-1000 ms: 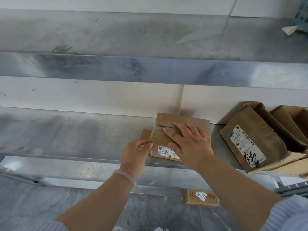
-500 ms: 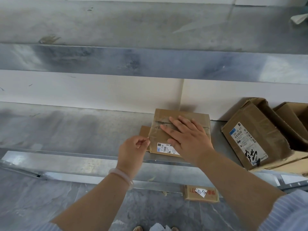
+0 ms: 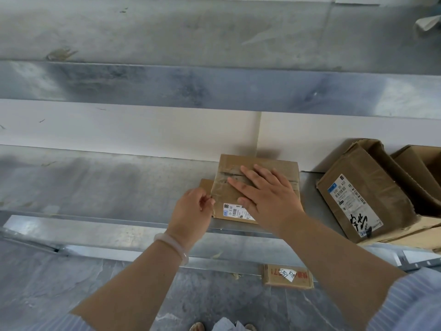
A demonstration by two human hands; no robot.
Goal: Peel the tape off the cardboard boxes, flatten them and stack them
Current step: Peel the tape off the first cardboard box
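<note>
The small cardboard box (image 3: pixel 238 164) lies flat on the metal shelf (image 3: pixel 95 182), close to the far wall (image 3: pixel 119 130) and just right of the wall's vertical seam. It is in the same place as a second ago. Glossy tape (image 3: pixel 223 185) runs across its top, and a white printed label (image 3: pixel 235 211) sits at its near edge. A scrap of flat cardboard (image 3: pixel 206 183) pokes out from under its left side.

The right hand (image 3: pixel 267 197) stays spread on the box top, fingers straight and pressing down, as in both earlier pictures. The left hand (image 3: pixel 191 211), with a pale bracelet (image 3: pixel 171 244) on its wrist, keeps its fingers curled and its thumb and fingertips pinched together at the box's left edge. It now sits a little tighter against that edge than half a second ago. Whether it grips tape or cardboard cannot be told.

To the right on the shelf, a larger open box (image 3: pixel 358 192) with a label leans on its side. Another open box (image 3: pixel 420 163) stands beyond it, and both rest on flattened cardboard (image 3: pixel 424 225). Below the shelf's near edge, a small parcel (image 3: pixel 286 275) with a white slip lies on the grey floor (image 3: pixel 71 283). The view has tipped slightly downward since a second ago, so more floor shows.
</note>
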